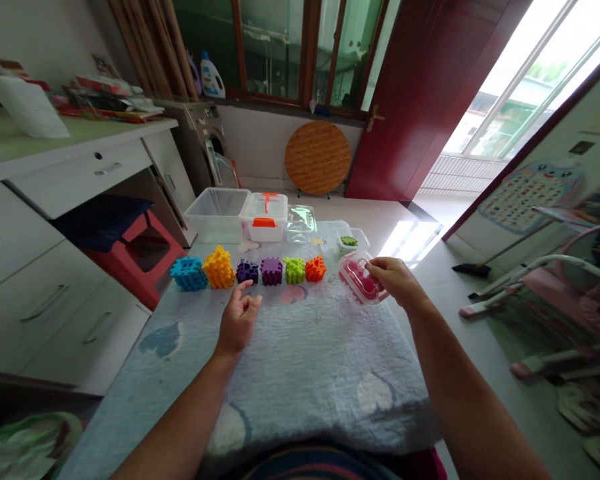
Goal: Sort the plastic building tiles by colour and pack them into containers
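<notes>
My right hand (393,280) grips the edge of a small clear plastic box (349,288) with pink pieces showing through it. The box is tilted at the right side of the table. My left hand (239,317) holds nothing, its index finger out and thumb apart, just in front of a dark purple puzzle cube (247,271); whether the fingertip touches it I cannot tell. In the same row stand a blue cube (189,274), a yellow cube (219,267), a purple cube (271,271), a lime green cube (295,270) and an orange cube (315,269).
Behind the cubes stand a large clear bin (215,213), a lidded box with orange clips (264,230) and a clear lid or tray (301,220). A small clear container (357,237) with a green piece (349,241) is at the back right. A patterned cloth (305,360) covers the table.
</notes>
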`<state>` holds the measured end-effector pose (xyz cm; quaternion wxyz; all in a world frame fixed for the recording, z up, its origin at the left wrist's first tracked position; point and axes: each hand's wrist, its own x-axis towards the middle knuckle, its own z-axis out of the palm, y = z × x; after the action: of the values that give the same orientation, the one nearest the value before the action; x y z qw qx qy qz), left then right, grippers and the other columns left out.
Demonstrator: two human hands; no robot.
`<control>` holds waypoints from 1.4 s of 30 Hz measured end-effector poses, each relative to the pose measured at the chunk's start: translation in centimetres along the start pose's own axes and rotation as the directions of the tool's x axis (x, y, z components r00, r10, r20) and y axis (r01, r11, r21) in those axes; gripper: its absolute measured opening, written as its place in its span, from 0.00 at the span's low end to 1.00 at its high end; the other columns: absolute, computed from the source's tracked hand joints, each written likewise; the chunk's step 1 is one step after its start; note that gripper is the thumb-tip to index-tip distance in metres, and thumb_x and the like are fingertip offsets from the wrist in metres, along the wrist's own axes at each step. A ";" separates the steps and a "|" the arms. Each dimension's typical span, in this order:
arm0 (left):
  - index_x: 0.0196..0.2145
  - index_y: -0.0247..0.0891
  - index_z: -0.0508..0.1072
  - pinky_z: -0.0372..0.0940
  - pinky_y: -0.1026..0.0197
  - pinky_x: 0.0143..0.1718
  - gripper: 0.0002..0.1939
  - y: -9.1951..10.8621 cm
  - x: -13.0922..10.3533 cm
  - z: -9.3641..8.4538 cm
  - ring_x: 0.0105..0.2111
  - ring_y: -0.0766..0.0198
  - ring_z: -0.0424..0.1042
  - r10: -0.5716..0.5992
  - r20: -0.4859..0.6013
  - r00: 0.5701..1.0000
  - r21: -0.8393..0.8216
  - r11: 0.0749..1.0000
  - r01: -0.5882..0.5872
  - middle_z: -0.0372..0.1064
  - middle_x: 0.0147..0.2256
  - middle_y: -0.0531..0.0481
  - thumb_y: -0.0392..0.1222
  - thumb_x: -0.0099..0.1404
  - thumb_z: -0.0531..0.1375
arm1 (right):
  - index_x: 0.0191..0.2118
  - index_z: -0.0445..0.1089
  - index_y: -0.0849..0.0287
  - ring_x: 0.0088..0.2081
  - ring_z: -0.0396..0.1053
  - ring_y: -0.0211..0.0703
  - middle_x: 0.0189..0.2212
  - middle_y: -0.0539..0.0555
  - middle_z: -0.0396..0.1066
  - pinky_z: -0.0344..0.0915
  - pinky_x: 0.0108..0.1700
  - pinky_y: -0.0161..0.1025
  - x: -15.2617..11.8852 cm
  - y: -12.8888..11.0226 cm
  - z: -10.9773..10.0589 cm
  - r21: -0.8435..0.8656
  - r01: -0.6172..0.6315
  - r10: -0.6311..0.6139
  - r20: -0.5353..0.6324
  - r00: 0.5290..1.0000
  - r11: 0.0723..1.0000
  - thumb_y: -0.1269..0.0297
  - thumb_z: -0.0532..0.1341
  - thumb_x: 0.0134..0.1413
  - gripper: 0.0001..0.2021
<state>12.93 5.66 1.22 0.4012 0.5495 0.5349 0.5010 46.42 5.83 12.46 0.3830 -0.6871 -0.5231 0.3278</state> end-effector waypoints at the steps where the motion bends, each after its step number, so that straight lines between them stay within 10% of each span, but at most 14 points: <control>1: 0.56 0.37 0.62 0.53 0.66 0.25 0.26 0.0 0.0 0.0 0.21 0.69 0.55 -0.002 0.004 1.000 0.007 1.000 0.001 0.54 0.21 0.62 0.50 0.64 0.57 | 0.23 0.68 0.61 0.17 0.57 0.32 0.15 0.46 0.61 0.54 0.19 0.32 0.6 0.2 -0.1 0.050 -0.031 0.031 -0.012 0.999 0.998 0.57 0.61 0.49 0.13; 24: 0.52 0.36 0.65 0.54 0.66 0.25 0.23 -0.1 0.2 0.0 0.21 0.69 0.56 0.002 0.018 1.000 0.067 0.998 -0.003 0.54 0.21 0.61 0.49 0.62 0.58 | 0.29 0.72 0.63 0.18 0.60 0.33 0.16 0.46 0.62 0.56 0.20 0.32 4.2 2.3 1.0 0.005 -0.097 0.096 -0.140 0.985 0.995 0.71 0.58 0.43 0.07; 31: 0.52 0.36 0.65 0.54 0.66 0.24 0.23 0.1 0.2 0.0 0.21 0.68 0.56 -0.014 0.021 1.000 0.074 0.997 0.012 0.54 0.21 0.61 0.49 0.62 0.58 | 0.39 0.75 0.60 0.35 0.66 0.43 0.35 0.57 0.70 0.63 0.41 0.39 4.5 2.9 0.2 -0.546 -0.015 -0.208 -0.345 0.915 0.838 0.71 0.57 0.48 0.13; 42: 0.52 0.37 0.65 0.54 0.66 0.24 0.23 -0.1 0.3 0.0 0.21 0.68 0.56 -0.024 0.032 0.999 0.074 0.997 0.022 0.55 0.21 0.61 0.49 0.62 0.58 | 0.40 0.75 0.62 0.40 0.68 0.48 0.39 0.60 0.71 0.62 0.47 0.42 4.1 -0.5 2.6 -0.565 0.185 -0.421 -0.321 0.849 0.804 0.73 0.52 0.53 0.15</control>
<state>12.92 6.01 1.19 0.3953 0.5657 0.5526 0.4673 44.90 10.41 11.43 0.3400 -0.7235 -0.5986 -0.0513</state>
